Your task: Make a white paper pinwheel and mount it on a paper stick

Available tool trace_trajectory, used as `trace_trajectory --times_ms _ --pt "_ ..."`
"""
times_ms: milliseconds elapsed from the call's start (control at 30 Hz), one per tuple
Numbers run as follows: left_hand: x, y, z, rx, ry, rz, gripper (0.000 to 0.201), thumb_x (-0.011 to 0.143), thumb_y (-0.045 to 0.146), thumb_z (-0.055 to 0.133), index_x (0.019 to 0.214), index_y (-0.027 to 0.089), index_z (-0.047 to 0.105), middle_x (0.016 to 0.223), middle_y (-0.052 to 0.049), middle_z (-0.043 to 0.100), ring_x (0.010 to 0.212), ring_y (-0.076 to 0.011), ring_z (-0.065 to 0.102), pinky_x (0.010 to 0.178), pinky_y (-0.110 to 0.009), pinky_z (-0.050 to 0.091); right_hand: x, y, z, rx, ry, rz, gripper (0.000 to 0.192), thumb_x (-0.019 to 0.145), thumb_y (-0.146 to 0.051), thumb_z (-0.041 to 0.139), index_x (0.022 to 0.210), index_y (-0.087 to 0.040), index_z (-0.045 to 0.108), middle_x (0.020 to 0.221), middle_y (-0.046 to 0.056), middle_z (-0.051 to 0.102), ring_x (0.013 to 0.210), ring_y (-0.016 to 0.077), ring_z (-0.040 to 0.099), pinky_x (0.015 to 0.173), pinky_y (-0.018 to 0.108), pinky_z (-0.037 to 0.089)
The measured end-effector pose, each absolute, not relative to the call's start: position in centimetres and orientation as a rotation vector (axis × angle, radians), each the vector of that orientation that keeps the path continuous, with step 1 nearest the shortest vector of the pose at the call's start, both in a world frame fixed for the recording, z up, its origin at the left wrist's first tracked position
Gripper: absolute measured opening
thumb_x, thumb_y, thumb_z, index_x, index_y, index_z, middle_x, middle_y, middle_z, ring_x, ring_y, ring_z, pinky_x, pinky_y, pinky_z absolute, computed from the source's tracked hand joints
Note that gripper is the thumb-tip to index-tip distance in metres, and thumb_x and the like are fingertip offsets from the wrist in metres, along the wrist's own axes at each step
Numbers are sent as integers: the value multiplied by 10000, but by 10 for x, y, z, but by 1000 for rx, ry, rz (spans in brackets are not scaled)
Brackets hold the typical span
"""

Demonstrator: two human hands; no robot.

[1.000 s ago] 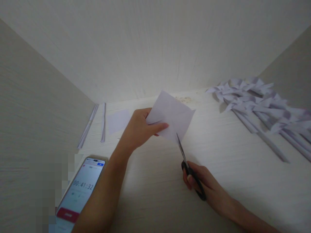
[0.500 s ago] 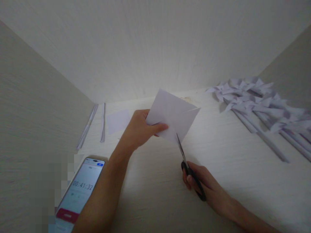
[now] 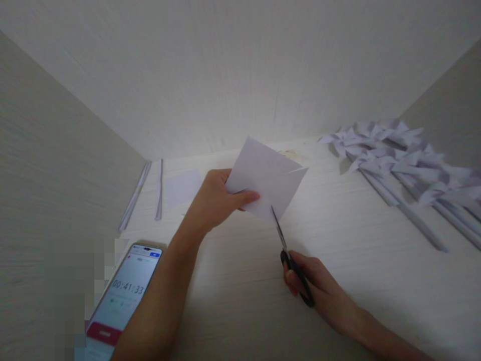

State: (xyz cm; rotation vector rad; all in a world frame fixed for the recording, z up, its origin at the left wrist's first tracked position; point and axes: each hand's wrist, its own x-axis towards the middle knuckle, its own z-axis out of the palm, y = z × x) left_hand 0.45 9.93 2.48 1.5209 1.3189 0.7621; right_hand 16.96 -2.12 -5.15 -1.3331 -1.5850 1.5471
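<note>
Left hand (image 3: 214, 203) fingers pinch the limp, light paper square (image 3: 268, 178) at its near corner; right hand (image 3: 311, 283) fingers grip closed scissors (image 3: 289, 255) touching its lower edge.

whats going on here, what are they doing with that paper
A person is cutting paper with scissors. The left hand holds a white paper square up above the table, and the right hand works black-handled scissors whose blade tips meet the sheet's lower corner. One slit already shows at the right corner. Finished paper pinwheels lie to the right; a phone running a timer sits on the left.
</note>
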Motion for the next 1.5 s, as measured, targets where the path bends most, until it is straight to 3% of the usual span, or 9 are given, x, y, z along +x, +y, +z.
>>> trace_trajectory --times_ms 200,667,1033,1500 --pt "4 100 24 1529 1344 754 233 512 243 649 704 113 628 591 -7 620 489 -113 548 419 -201 453 169 -21 -51 -1348 -1604 1526 357 805 -469 323 588 -187 355 538 -38 352 491 90 323 459 218 270" --pt "7 97 23 1582 1285 676 211 524 277 642 643 107 601 550 -3 597 466 -102 530 398 -187 437 167 -20 -50 -1339 -1598 1526 432 771 -566 285 594 -183 376 550 -28 376 504 101 358 477 233 289" --pt "13 93 22 1574 1239 616 178 541 258 632 648 122 593 570 8 598 484 -95 535 399 -175 436 169 -21 -46 -1311 -1576 1509 379 808 -497 292 631 -179 396 571 -23 396 524 101 369 489 230 299" --pt "12 94 21 1543 1244 606 164 536 247 634 643 129 599 579 4 611 503 -110 549 420 -191 444 169 -20 -50 -1336 -1561 1505 431 771 -563 293 593 -181 381 555 -25 378 516 102 357 480 234 295"
